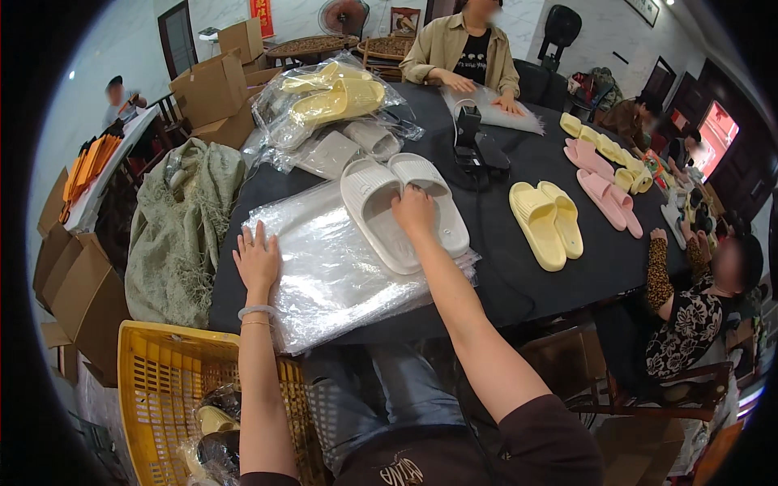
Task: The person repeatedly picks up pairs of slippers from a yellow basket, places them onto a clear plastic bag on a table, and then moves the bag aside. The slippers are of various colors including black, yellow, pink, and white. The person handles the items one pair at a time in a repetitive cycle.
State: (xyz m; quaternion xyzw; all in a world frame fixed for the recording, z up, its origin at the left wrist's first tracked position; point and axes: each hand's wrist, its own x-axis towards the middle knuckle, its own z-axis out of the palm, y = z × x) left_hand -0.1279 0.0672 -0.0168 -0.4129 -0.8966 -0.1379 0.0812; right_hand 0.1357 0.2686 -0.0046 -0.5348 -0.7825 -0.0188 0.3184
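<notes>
The right hand [413, 209] is resting its bent fingers, gripping nothing, across the white slippers [401, 211] lying lengthwise away from the person on the plastic bags [324, 275], while the left hand [258, 261] is pressing flat, farther left.

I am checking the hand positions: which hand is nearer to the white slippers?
Right. The right hand rests on the white slippers; the left hand lies flat on the plastic bags, beside them.

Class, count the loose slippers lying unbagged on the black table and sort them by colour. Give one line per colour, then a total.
White slippers: 2
Yellow slippers: 5, counting three at the far edge
Pink slippers: 3
Total: 10
</notes>
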